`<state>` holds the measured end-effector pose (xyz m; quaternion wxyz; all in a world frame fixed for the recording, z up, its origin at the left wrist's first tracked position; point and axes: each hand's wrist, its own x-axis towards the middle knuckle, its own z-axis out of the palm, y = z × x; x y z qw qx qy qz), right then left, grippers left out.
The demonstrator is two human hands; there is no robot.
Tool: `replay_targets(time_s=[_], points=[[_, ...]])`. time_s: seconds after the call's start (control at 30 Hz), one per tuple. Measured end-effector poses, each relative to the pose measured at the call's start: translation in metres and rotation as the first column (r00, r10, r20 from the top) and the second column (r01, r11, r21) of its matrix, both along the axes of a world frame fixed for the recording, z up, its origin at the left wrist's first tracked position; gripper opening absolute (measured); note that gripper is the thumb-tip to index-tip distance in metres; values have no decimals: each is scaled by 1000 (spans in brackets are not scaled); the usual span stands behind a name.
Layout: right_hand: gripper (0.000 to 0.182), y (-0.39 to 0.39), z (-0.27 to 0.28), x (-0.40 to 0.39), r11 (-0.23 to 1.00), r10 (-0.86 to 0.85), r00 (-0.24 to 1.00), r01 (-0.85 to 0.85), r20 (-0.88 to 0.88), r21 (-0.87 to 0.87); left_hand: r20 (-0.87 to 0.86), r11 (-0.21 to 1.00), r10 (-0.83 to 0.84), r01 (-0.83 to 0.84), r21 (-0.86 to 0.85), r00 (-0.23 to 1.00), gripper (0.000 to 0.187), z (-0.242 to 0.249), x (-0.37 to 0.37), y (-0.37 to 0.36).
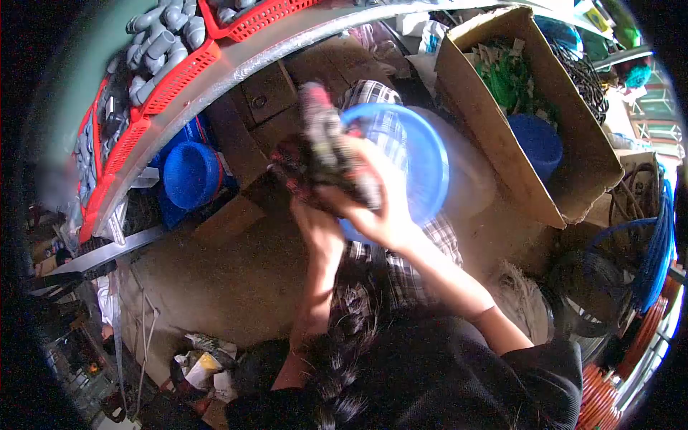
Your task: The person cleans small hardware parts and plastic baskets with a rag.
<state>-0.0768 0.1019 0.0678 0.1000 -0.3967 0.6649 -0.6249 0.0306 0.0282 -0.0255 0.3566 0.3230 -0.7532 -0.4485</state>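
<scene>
A dark, crumpled cloth (324,147) with red and pale patches is bunched up between my two hands, smeared by motion. My right hand (383,204) wraps over its right side with the fingers closed on it. From below, my left hand (315,223) grips the cloth's lower end; its fingers are partly hidden behind the fabric. Just behind and to the right of my hands, a round light-blue plastic basin (436,154) rests tilted against the checked fabric over my legs. My right wrist passes in front of the basin's lower rim.
Red plastic baskets (175,79) with grey pipe fittings (161,44) line a counter at upper left. Below stands a blue bucket (192,175). At right, an open cardboard box (494,168) contains green netting and a dark-blue container. Coiled blue cable (656,247) hangs at far right.
</scene>
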Motion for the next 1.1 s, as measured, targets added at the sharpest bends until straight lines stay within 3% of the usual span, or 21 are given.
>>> replay_targets(time_s=[0.1, 0.17, 0.23, 0.33, 0.4, 0.43, 0.5, 0.57, 0.6, 0.63, 0.67, 0.7, 0.73, 0.77, 0.83, 0.87, 0.93, 0.97, 1.03, 1.07, 1.1], points=[[47, -13, 1, -7, 997, -46, 943, 66, -329, 50, -230, 918, 182, -82, 387, 956, 31, 27, -13, 18], [42, -8, -13, -32, 943, -247, 859, 319, -447, 92, -92, 986, 146, -137, 98, 985, 25, 57, -15, 2], [38, -1, -23, -57, 871, -464, 848, 490, -257, 45, -161, 988, 155, -150, 40, 975, 23, 62, -15, -6], [37, 25, -26, -43, 915, -347, 918, 377, -194, 145, -229, 976, 212, -195, 94, 950, 25, 53, -18, -8], [40, 36, -31, -11, 914, -214, 977, 202, -8, 353, -311, 961, 273, -244, 129, 910, 26, 51, -27, -4], [41, 40, -32, 4, 897, -158, 987, 152, -21, 416, -306, 978, 204, -208, 19, 930, 27, 49, -31, -3], [40, 39, -8, 19, 907, -55, 977, -36, 204, 420, -379, 987, 129, -154, -39, 916, 28, 48, -33, 2], [39, 34, 5, 30, 992, 6, 982, -30, 188, 120, -387, 966, 182, -90, 242, 904, 31, 55, -25, 8], [37, 27, -2, 32, 999, 43, 881, -45, 471, -8, -284, 919, 255, -140, 368, 924, 34, 63, -22, 6], [35, 21, -9, 31, 990, 116, 703, -27, 702, -136, -366, 894, 255, -74, 443, 895, 36, 67, -24, 3], [32, 16, 10, 25, 994, 79, 477, 29, 875, -105, -350, 948, 221, -117, 295, 910, 37, 59, -25, -3], [31, 16, 22, 15, 995, 56, 424, 49, 904, -85, -328, 977, 200, -162, 140, 923, 39, 52, -26, -9], [31, 18, 27, 8, 995, 4, 456, 88, 890, -50, -216, 896, 331, -234, 377, 919, 46, 52, -25, -11], [31, 22, 26, 2, 981, -82, 533, 193, 842, -27, -285, 757, 401, -139, 639, 870, 51, 53, -23, -13], [31, 32, 21, -14, 915, -274, 653, 404, 706, -19, -245, 583, 255, 54, 811, 935, 45, 8, -4, -35], [31, 39, 18, -19, 884, -338, 687, 467, 643, -34, -550, 556, 48, 435, 708, 834, 42, -8, 6, -39], [27, 46, 10, -26, 861, -404, 758, 505, 512, -68, -681, -23, 423, 758, 652, 598, 41, -10, 16, -43], [28, 57, -3, -17, 879, -431, 802, 476, 413, -8, -325, 157, 416, 285, 946, 849, 40, 34, -4, -30], [31, 68, -17, 0, 929, -368, 926, 363, 87, 72, -723, 446, -31, 657, 608, 690, 34, -16, 10, -35], [31, 64, -11, 9, 956, -270, 954, 282, -133, 81, -718, 312, 91, 665, 679, 690, 33, -9, 5, -37], [30, 54, -3, 21, 984, -154, 925, 175, -348, 31, -587, 536, 88, 459, 708, 805, 36, 0, 0, -30]])
